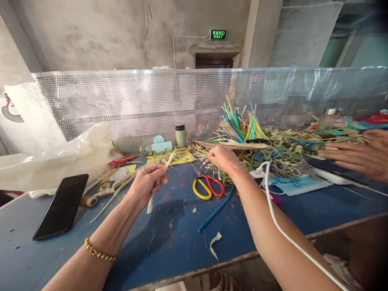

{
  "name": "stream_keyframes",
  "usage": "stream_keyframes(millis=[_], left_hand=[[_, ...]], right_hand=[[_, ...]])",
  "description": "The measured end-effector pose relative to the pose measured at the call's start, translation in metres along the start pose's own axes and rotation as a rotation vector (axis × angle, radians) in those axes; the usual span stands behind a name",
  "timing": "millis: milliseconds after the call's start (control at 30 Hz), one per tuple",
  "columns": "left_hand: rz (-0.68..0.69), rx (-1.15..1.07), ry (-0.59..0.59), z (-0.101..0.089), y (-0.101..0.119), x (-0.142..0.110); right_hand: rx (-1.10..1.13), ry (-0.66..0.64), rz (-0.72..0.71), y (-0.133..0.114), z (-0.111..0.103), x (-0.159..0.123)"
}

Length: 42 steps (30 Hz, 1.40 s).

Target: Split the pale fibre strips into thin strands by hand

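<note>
My left hand [151,180] is closed in a pinch on a pale, flat strip of dried plant fibre [149,205], whose upper end sticks out above the fingers. My right hand [223,159] reaches forward to the edge of a tangled pile of straw and cord [281,157]. Its fingers are curled, and whatever they hold is hidden. Just below it, scissors [200,174] with one yellow and one red handle lie on the blue tabletop [169,250]. A blue fuzzy stick [216,210] rests beside them.
A black phone [62,208] and plastic sheeting [75,149] lie at left, with red-handled pliers [121,161] behind. A green bottle [181,136] and coloured sticks [239,123] stand before a perforated metal screen [136,105]. A white cable [279,226] crosses my right arm. Another person's hand [360,155] is at right.
</note>
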State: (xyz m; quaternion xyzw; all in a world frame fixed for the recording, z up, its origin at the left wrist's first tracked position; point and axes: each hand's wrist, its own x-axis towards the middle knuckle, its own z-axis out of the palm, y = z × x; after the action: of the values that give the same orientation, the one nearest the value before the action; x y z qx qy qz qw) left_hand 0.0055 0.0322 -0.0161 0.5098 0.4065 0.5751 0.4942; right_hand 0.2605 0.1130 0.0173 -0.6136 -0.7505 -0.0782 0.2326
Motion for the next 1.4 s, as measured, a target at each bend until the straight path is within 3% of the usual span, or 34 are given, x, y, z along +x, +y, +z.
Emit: stream_keyframes(millis=[200,400,600,733,900,1033,1267,1400], left_hand=[[-0.010,0.030,0.004,0.002,-0.002,-0.001],[-0.019,0.031,-0.015,0.002,-0.002,-0.002],[-0.010,0.041,-0.036,0.001,-0.005,0.001],[-0.003,0.035,-0.026,0.000,-0.007,0.003],[0.017,0.010,-0.011,0.004,-0.006,0.000],[0.023,0.038,-0.105,0.006,-0.006,-0.002],[0.059,0.094,-0.144,0.004,-0.011,0.001],[0.008,0.026,-0.066,0.001,-0.006,0.001]], right_hand=[[-0.058,-0.164,-0.019,0.007,0.025,0.000],[0.035,-0.145,-0.024,0.010,0.043,0.007],[0.368,-0.010,-0.126,0.000,0.036,0.016],[0.557,-0.028,-0.210,-0.022,0.028,0.007],[0.603,-0.063,-0.395,-0.062,0.025,-0.015],[0.589,-0.119,-0.520,-0.086,0.028,-0.029],[0.631,-0.174,-0.538,-0.084,0.031,-0.034],[0.549,-0.221,-0.566,-0.074,0.028,-0.027]])
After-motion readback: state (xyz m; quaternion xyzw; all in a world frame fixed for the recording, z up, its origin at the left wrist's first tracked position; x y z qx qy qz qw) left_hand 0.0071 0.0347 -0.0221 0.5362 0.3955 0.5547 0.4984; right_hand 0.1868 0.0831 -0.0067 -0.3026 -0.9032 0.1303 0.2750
